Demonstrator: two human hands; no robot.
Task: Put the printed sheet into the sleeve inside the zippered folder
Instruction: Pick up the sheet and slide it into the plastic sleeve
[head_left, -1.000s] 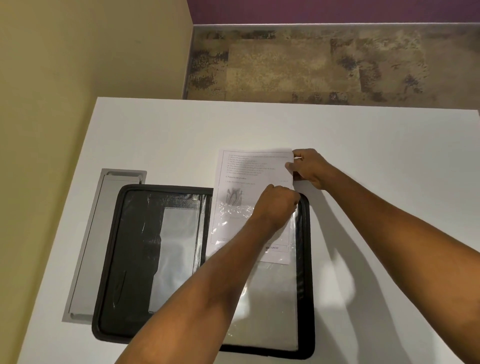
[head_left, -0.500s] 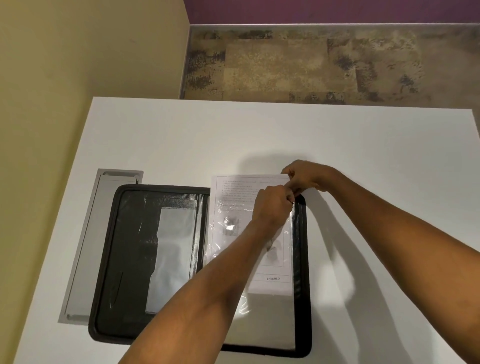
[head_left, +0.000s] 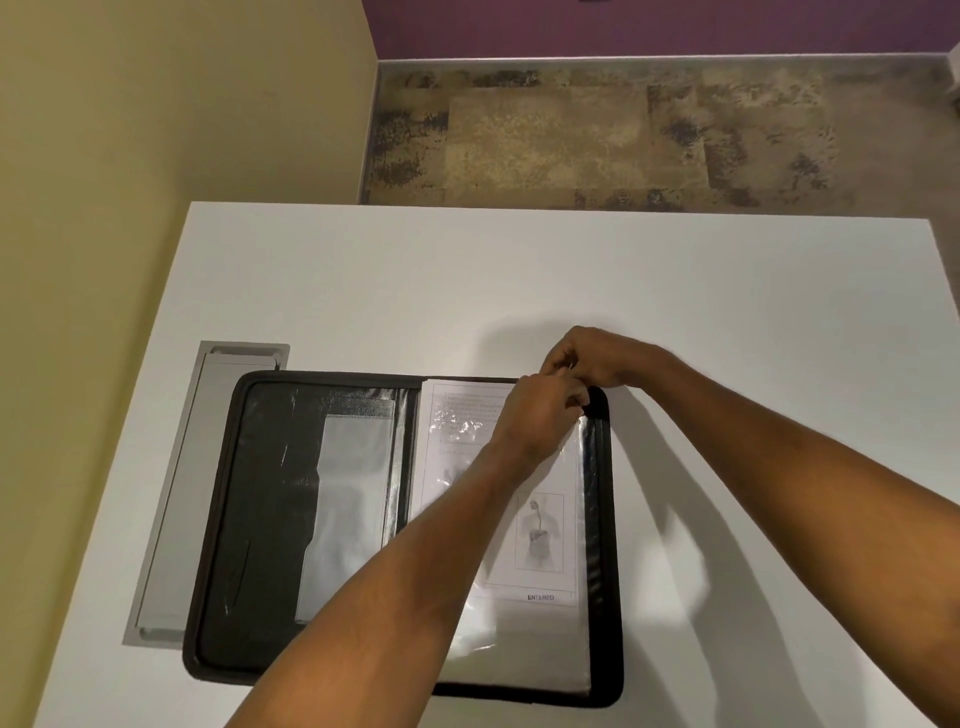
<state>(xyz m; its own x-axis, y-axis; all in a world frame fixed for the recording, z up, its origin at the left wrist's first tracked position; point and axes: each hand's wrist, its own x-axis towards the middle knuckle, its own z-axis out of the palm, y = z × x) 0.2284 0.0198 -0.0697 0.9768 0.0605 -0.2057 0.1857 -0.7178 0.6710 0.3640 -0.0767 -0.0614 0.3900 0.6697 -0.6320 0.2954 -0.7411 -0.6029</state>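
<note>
**Black folder open flat, sheet within sleeve, both hands at the top right corner**

Black zippered folder (head_left: 270, 519) lies open on a white table (head_left: 519, 280), its left half overlapping a grey metal panel (head_left: 171, 493) set flush in the tabletop. The left half carries a translucent pocket (head_left: 353, 493). The right half carries a clear plastic sleeve (head_left: 535, 644), glossy and wrinkled. A white printed sheet (head_left: 540, 535), with lines of text above, an anatomical figure below and the word ENTERED at its foot, lies inside this sleeve. Its top edge is level with the folder's upper border, and a strip of bare sleeve shows beneath its lower edge.

The left hand (head_left: 540, 415) reaches across the right half, forearm over the page. Its fingers are curled closed on the sleeve at the top right corner. The right hand (head_left: 597, 358) comes in from the right, just above the folder's border and touching the left hand. Its thumb and fingertips are drawn tightly together in a pinch on the sheet's top right corner. The point of contact is partly hidden by the left knuckles.

Mottled brown carpet (head_left: 623, 135) shows beyond the table's far edge.
</note>
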